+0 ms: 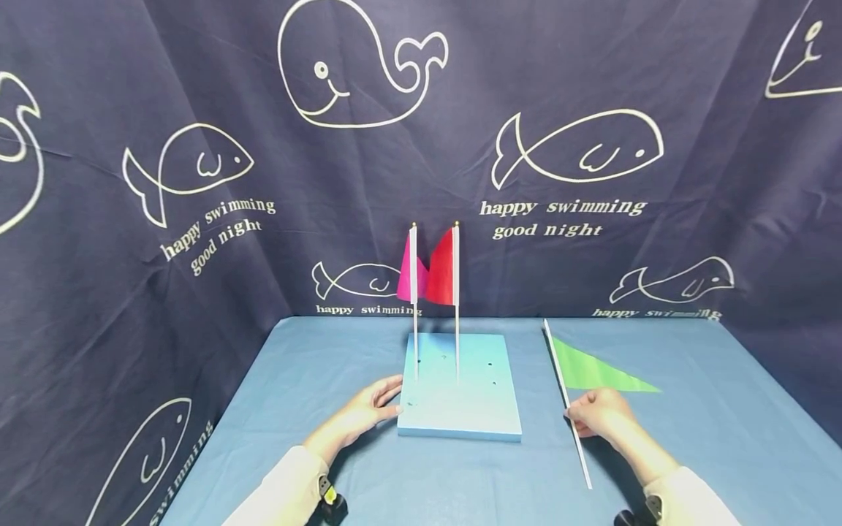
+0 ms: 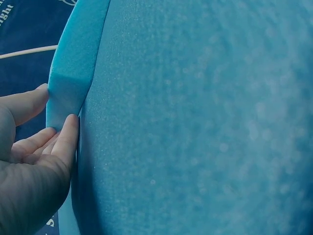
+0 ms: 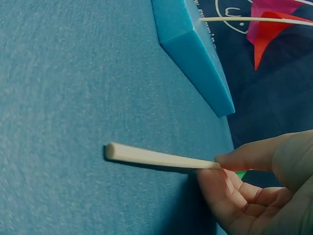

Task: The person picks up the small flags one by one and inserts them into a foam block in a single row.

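Note:
A light blue foam block (image 1: 460,416) lies on the table, with a magenta flag (image 1: 408,274) and a red flag (image 1: 444,270) standing upright in it on white sticks. My left hand (image 1: 368,405) is at the block's left edge. In the left wrist view, its thumb and fingertips (image 2: 71,122) touch the block's side (image 2: 73,73). To the right, my right hand (image 1: 598,413) pinches the white stick of a green triangular flag (image 1: 592,369) between thumb and forefinger. The stick's bare lower end (image 3: 146,155) shows in the right wrist view, close over the cloth.
Several small holes (image 1: 490,364) dot the block's top. Blue cloth (image 1: 316,365) covers the table. Behind it and at the sides hangs a dark blue curtain (image 1: 368,183) printed with fish and whales.

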Action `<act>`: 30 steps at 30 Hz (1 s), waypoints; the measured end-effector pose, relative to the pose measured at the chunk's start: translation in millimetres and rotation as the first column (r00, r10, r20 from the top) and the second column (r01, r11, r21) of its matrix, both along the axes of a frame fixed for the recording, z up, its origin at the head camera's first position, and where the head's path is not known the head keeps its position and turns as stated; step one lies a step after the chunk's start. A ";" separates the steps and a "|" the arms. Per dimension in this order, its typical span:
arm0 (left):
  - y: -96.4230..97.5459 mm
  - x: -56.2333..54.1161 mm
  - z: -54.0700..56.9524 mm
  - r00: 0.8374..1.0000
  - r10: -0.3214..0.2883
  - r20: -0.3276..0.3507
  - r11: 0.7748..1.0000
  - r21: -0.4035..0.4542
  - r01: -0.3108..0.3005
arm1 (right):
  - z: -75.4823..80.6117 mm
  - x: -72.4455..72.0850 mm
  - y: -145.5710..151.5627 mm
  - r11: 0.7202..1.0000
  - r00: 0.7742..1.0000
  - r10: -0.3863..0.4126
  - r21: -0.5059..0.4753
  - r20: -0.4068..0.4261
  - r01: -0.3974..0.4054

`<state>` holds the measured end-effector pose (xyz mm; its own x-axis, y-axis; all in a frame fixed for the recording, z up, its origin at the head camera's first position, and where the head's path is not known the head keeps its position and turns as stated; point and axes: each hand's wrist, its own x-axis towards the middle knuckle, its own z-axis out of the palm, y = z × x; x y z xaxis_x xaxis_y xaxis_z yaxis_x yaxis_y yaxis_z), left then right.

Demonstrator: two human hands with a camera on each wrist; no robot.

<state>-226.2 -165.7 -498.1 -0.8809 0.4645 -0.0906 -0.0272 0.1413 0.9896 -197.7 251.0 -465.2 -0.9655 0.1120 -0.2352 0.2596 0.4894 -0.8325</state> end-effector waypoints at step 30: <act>0.0 -0.4 -0.2 1.000 -0.003 -0.006 1.000 -0.019 0.003 | 37.3 1.2 -2.7 0.998 0.998 0.034 -0.052 -0.060 -0.037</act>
<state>-226.6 -165.7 -498.3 -0.8801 0.4652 -0.0943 -0.0212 0.1601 0.9869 -196.5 248.3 -428.0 -0.9810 0.0664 -0.1822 0.1923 0.4527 -0.8707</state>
